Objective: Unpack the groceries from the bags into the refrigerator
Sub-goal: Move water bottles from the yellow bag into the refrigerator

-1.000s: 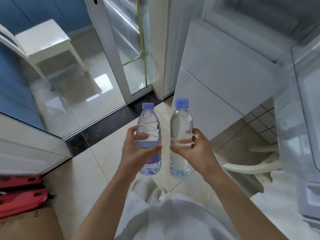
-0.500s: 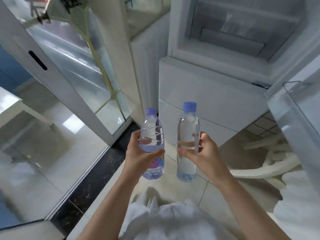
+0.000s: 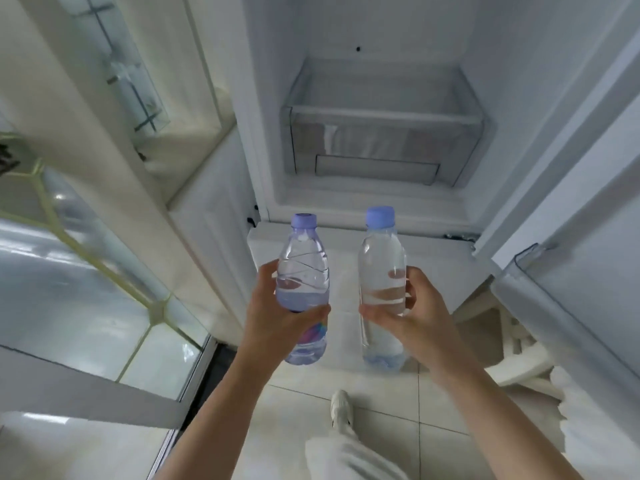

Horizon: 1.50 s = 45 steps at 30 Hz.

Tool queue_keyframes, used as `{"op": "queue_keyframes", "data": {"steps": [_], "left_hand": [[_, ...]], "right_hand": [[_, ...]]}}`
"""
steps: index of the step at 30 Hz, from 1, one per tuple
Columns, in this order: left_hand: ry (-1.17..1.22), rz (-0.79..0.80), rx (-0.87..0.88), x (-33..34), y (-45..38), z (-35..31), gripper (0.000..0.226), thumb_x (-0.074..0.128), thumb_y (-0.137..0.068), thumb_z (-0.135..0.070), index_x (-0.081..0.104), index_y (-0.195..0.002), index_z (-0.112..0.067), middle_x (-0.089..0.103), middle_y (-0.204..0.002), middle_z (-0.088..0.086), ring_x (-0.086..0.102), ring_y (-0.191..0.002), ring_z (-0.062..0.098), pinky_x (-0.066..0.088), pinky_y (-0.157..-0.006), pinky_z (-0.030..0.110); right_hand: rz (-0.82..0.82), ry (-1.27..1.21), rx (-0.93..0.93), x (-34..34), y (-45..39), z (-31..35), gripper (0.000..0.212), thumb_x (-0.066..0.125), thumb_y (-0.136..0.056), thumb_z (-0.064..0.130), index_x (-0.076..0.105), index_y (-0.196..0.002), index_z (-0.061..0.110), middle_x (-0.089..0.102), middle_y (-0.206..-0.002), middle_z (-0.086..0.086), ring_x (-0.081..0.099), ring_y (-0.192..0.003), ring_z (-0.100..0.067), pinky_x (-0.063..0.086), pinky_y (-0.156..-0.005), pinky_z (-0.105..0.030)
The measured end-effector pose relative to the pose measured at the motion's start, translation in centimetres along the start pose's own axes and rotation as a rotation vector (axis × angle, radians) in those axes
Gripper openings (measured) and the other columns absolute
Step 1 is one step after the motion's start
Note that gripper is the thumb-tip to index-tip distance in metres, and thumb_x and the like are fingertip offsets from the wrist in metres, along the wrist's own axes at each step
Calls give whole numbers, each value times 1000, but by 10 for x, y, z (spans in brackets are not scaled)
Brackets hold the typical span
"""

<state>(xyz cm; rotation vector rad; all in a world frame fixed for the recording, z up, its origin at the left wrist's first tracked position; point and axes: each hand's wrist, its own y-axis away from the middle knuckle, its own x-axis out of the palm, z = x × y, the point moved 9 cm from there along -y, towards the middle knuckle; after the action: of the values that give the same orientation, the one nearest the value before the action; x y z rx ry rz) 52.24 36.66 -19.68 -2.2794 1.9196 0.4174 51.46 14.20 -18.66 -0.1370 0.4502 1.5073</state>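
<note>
The left hand (image 3: 277, 317) is wrapped around a ribbed water bottle (image 3: 304, 292) with a coloured label. The right hand (image 3: 412, 317) is wrapped around a plain water bottle (image 3: 381, 271). Both bottles stand upright, side by side and apart. Beyond both hands, the refrigerator (image 3: 381, 81) is open, with its clear drawer (image 3: 381, 143) shut

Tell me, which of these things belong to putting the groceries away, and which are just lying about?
Part of the job:
- ridged bottle, gripped in the left hand
- smooth bottle, gripped in the right hand
- open fridge, with its clear drawer

Just there:
- glass door
- white chair
- tiled floor
</note>
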Motion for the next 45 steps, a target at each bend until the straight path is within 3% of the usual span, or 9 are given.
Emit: {"op": "queue_keyframes", "data": {"steps": [5, 9, 14, 20, 27, 30, 35, 39, 45], "left_hand": [[44, -12, 99, 18, -77, -49, 68, 89, -51, -25, 53, -109, -31, 69, -91, -11, 68, -82, 8, 59, -68, 33], [114, -27, 169, 32, -126, -94, 61, 87, -55, -10, 53, -102, -28, 68, -80, -12, 63, -63, 5, 55, -53, 24], [139, -120, 283, 33, -185, -150, 64, 91, -51, -10, 55, -100, -28, 67, -85, -10, 65, -72, 1, 50, -59, 14], [183, -146, 384, 31, -241, -202, 70, 91, -56, -3, 53, -110, -27, 68, -94, -8, 68, -80, 4, 54, -65, 18], [231, -143, 454, 31, -300, -231, 72, 92, -57, -21, 52, -116, -26, 67, -102, -6, 67, -88, 5, 54, -71, 19], [251, -116, 491, 38, -326, -235, 67, 90, -63, -15, 55, -120, -17, 67, -106, 1, 67, -94, 14, 55, -76, 22], [299, -118, 493, 52, -353, -233, 87, 85, -47, -46, 57, -122, -12, 68, -106, 2, 66, -94, 10, 55, -78, 21], [308, -87, 488, 60, -362, -225, 76, 91, -61, -12, 53, -127, -14, 62, -106, -15, 60, -88, -13, 46, -72, 4], [330, -71, 507, 62, -370, -216, 75, 87, -64, -2, 51, -129, -7, 64, -107, -5, 61, -85, -11, 47, -71, 6]], "right_hand": [[-110, -71, -99, -30, -70, 43, 58, 85, -66, 29, 52, -113, 27, 65, -102, 9, 62, -87, 0, 49, -72, -18], [-153, -172, -180, -49, -122, 80, 55, 86, -65, 24, 55, -110, 29, 67, -100, 8, 64, -92, -6, 49, -77, -23], [-204, -228, -280, -71, -175, 130, 53, 85, -66, 22, 57, -110, 25, 69, -98, 6, 65, -89, -6, 50, -77, -23], [-304, -232, -368, -91, -219, 179, 60, 86, -65, 22, 54, -115, 25, 67, -100, 7, 64, -92, -7, 50, -78, -22], [-359, -240, -433, -93, -272, 221, 59, 84, -67, 17, 54, -118, 20, 66, -101, 4, 65, -91, -7, 53, -73, -19], [-383, -227, -448, -91, -294, 226, 58, 83, -67, 18, 55, -118, 16, 67, -101, -1, 66, -91, -12, 55, -72, -24], [-413, -231, -456, -85, -321, 225, 63, 82, -66, 13, 52, -121, 15, 65, -101, 0, 64, -91, -13, 48, -66, -18], [-388, -231, -451, -80, -332, 218, 61, 83, -68, 12, 51, -120, 16, 64, -103, 1, 63, -96, -14, 49, -73, -20], [-368, -194, -461, -77, -342, 215, 66, 82, -69, 18, 49, -126, 18, 63, -109, 2, 62, -101, -14, 52, -81, -26]]}}
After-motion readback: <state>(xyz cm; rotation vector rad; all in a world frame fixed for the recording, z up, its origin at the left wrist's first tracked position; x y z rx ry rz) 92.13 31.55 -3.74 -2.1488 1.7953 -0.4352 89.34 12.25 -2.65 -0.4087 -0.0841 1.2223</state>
